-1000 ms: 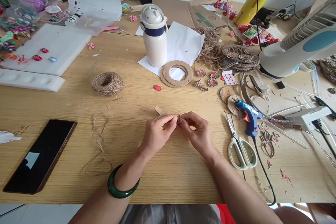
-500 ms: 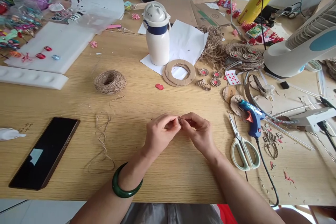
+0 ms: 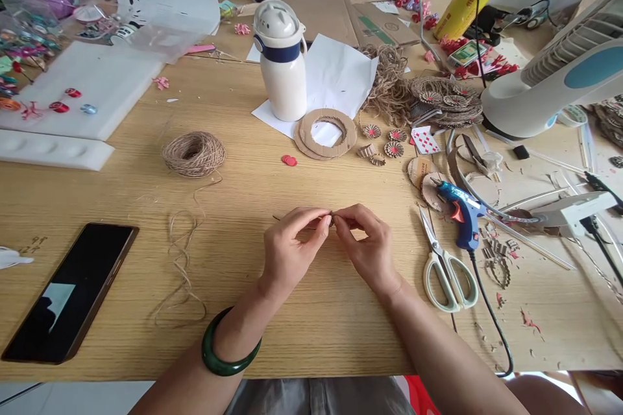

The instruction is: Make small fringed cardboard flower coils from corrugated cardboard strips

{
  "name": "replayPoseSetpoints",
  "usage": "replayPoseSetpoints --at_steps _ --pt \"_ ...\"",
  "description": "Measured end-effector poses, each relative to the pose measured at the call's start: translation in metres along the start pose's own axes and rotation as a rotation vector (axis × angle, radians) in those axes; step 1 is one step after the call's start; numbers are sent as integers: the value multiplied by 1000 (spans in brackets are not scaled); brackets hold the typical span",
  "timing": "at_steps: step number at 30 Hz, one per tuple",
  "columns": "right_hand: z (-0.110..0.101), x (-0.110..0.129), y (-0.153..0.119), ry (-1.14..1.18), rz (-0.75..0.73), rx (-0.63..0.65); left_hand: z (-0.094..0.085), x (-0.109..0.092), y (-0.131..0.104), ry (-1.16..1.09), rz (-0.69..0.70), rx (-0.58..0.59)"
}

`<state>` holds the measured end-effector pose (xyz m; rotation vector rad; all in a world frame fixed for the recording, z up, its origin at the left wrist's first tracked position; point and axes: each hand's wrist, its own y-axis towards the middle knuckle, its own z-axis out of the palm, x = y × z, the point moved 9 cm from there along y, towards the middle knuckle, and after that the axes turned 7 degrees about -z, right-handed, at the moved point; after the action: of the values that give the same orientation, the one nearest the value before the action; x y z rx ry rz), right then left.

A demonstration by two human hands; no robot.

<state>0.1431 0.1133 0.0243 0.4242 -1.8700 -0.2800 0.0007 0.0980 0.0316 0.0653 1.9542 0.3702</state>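
Observation:
My left hand [image 3: 291,248] and my right hand [image 3: 366,244] meet fingertip to fingertip just above the wooden table [image 3: 311,311]. Between them they pinch a small rolled cardboard strip [image 3: 331,220], mostly hidden by my fingers. A thin end of the strip pokes out to the left of my left fingers. A green bangle [image 3: 228,347] sits on my left wrist.
White-handled scissors [image 3: 445,266] and a blue glue gun [image 3: 460,206] with its cord lie right of my hands. A twine ball [image 3: 193,153], loose twine [image 3: 182,262] and a black phone [image 3: 68,292] lie left. A white bottle [image 3: 281,61], cardboard ring [image 3: 325,133], small rosettes [image 3: 384,141] and a fan [image 3: 555,81] stand behind.
The flat cardboard strip end seen left of my fingers a second ago is now only a thin sliver. My hands stay together at the same spot, fingers slightly shifted.

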Motion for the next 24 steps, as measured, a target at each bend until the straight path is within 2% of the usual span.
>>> replayPoseSetpoints --at_steps 4,7,15,19,21,24 --pt "2 11 0 -94 -146 33 3 9 0 -62 -87 19" --pt "5 13 0 -119 -201 66 3 13 1 -67 -118 30" --pt "6 12 1 -87 -174 87 3 11 5 -48 -61 86" --pt "7 5 1 24 -64 74 1 5 4 18 -8 41" --pt "9 -8 -1 161 79 56 0 7 3 17 -32 16" --pt "16 -27 -6 414 304 17 0 16 0 -62 -141 7"
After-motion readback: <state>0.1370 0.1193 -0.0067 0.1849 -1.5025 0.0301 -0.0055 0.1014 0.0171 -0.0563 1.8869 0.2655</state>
